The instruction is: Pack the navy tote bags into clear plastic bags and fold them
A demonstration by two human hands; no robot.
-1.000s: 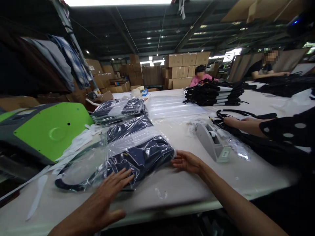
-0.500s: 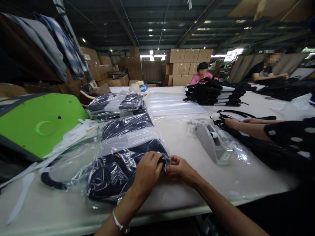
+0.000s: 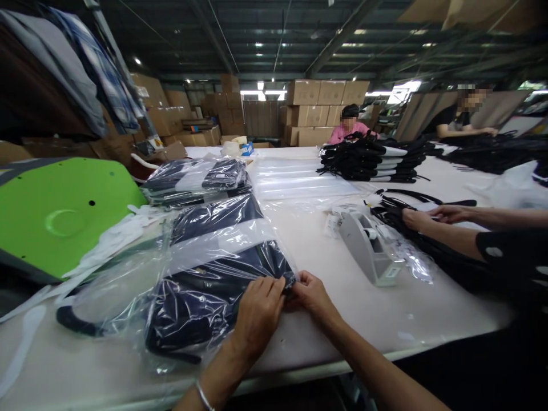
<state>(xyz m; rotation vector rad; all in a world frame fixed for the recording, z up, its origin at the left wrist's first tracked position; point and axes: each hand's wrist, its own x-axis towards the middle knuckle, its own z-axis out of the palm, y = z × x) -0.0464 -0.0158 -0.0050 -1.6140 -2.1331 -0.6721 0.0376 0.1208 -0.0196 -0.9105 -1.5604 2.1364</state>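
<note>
A dark navy garment in a clear plastic bag (image 3: 201,297) lies on the white table (image 3: 342,319) near its front edge. My left hand (image 3: 257,311) rests on the bag's right end with fingers curled over the plastic. My right hand (image 3: 310,294) pinches the same right edge of the bag, fingers closed. Both hands meet at that corner. Behind it lie more bagged garments (image 3: 214,220) and a further stack (image 3: 197,180).
A grey tape dispenser (image 3: 370,245) stands right of my hands. A green machine cover (image 3: 64,214) fills the left. Another person's hands (image 3: 432,217) work on black straps at the right. Flat clear bags (image 3: 295,182), a black pile (image 3: 368,162) and two other people sit farther back.
My hands went from lying flat and apart on the bag to closing together on its right edge. The bag has shifted slightly left and nearer.
</note>
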